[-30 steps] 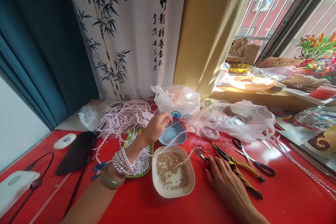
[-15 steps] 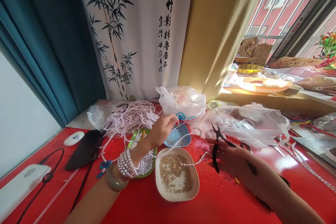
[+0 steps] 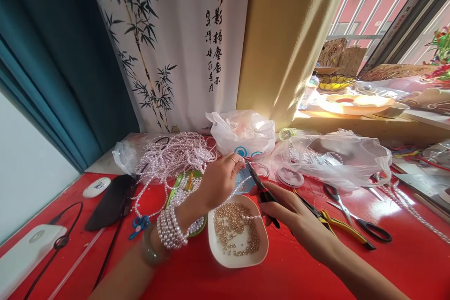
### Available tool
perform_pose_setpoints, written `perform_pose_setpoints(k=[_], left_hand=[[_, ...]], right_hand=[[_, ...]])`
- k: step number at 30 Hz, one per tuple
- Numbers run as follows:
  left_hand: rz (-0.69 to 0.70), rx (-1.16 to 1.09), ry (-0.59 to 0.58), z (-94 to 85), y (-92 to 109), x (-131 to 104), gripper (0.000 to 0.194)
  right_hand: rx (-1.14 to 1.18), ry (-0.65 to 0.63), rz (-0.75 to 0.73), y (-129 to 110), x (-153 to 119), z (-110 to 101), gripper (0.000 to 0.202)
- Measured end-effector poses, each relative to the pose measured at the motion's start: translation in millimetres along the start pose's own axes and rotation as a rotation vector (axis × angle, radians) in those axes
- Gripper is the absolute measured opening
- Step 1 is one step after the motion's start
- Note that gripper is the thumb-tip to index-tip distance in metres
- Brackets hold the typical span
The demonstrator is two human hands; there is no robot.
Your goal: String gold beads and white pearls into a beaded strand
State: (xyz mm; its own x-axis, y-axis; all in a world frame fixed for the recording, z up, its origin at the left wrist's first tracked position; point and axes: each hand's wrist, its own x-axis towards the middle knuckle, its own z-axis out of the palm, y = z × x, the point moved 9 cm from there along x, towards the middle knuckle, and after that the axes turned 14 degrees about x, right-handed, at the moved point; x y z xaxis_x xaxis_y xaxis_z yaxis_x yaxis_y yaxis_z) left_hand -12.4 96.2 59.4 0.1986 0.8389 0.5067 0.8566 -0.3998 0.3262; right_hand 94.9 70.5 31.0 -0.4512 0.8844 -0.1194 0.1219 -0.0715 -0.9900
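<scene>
My left hand (image 3: 220, 180) is closed in a pinch above the blue bowl (image 3: 248, 185), and a thin strand of pearl-like beads (image 3: 232, 192) trails down from it. My right hand (image 3: 286, 208) grips black-handled pliers (image 3: 259, 183). Their jaws point up at my left fingertips; whether they touch the strand I cannot tell. Below lies a white dish (image 3: 212, 246) of small gold beads, with part of the strand over its right side. A green tray (image 3: 202, 228) of pearly beads is partly hidden behind my left wrist, which wears a beaded bracelet and a bangle.
Black-handled scissors (image 3: 372, 229) and yellow-handled pliers (image 3: 346, 229) lie to the right. Heaped bead strands (image 3: 176, 152) fill the back left. Plastic bags (image 3: 242, 133) stand behind. Small blue scissors (image 3: 139, 226), a black case (image 3: 108, 204) and cables are at left.
My right hand has swung left with the pliers, bringing their jaws up to my left fingertips. The scissors and yellow-handled pliers behind it have come into view. My left hand has shifted slightly right.
</scene>
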Motion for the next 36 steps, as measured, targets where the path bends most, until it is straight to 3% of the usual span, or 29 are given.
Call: perform_pose_setpoints(k=[12,18,22,24,27,29,32,34,36], left_hand=[[0.017,-0.079,0.005,0.9,1.1,-0.6,0.021],[-0.100,-0.370,-0.126,5.9,-3.6,-2.3,0.025],[-0.218,-0.753,-0.300,17.0,-4.4,-5.5,0.028],[-0.252,-0.891,-0.383,20.9,-2.6,-6.8,0.028],[-0.297,-0.974,-0.525,28.5,-0.9,-10.8,0.028],[-0.290,-0.954,-0.565,30.8,-0.9,-11.9,0.028],[-0.175,-0.775,-0.424,20.5,-2.7,-4.8,0.028],[-0.094,-0.556,-0.261,8.0,-3.9,0.1,0.028],[-0.035,-0.330,-0.113,-3.1,-3.5,2.3,0.028]], right_hand=[[-0.012,0.036,-0.087,-1.9,1.8,-3.8,0.009],[-0.237,0.031,-0.214,-8.2,-0.4,-4.7,0.012],[-0.567,0.036,-0.416,-12.8,-3.7,-1.1,0.013],[-0.763,0.083,-0.595,-17.3,-5.9,-2.7,0.016],[-1.111,0.155,-0.942,-26.4,-12.5,-4.1,0.022],[-1.305,0.167,-1.081,-29.0,-12.5,-6.7,0.024],[-1.316,0.218,-1.001,-35.8,-3.6,-23.5,0.032],[-1.095,0.231,-0.807,-34.7,2.6,-37.1,0.036],[-0.753,0.136,-0.527,-16.7,7.5,-40.5,0.030]])
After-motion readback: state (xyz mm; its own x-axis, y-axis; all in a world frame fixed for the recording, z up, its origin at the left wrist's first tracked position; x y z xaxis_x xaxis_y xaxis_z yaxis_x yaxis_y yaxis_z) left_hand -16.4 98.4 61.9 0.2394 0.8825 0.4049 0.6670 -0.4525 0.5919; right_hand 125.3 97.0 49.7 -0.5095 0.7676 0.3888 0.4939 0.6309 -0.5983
